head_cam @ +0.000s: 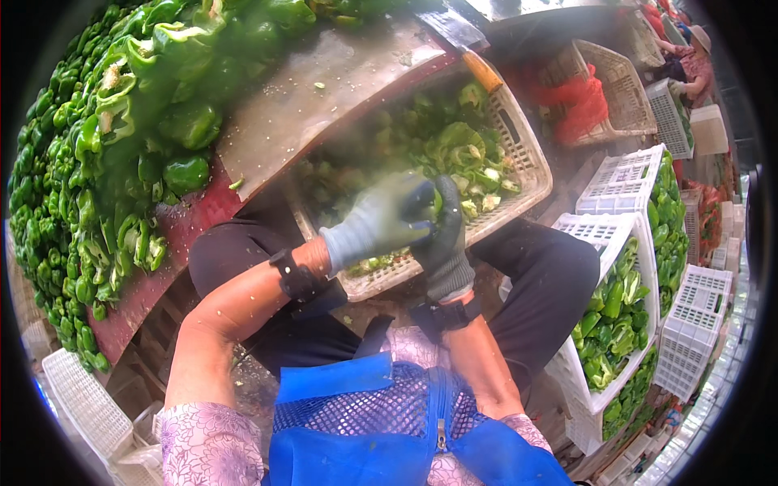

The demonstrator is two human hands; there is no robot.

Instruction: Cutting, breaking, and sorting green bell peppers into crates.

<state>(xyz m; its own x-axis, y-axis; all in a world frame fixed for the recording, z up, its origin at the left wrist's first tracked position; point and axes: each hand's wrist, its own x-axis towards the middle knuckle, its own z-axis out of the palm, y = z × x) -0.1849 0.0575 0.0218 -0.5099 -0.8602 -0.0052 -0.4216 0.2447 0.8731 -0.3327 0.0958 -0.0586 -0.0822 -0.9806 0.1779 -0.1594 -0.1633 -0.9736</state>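
Both my hands meet over a white plastic crate [544, 176] that holds cut green pepper scraps [462, 152]. My left hand [389, 212], in a light blue glove with dark blue fingers, is partly blurred. My right hand [447, 231] wears a dark grey knit glove and is curled against the left fingers. Between the gloves shows a bit of green pepper [436, 201]; the fingers hide most of it. Beyond the crate, a knife with a wide blade [450, 27] and a wooden handle [483, 71] rests at the board's corner.
A large heap of green peppers [73, 243], some cut open, covers the left of the red-edged table [209, 209]. A seed-strewn board [304, 91] lies beside it. Stacked white crates of peppers [614, 328] stand at right. A person [699, 67] sits farther back near a red net bag [583, 109].
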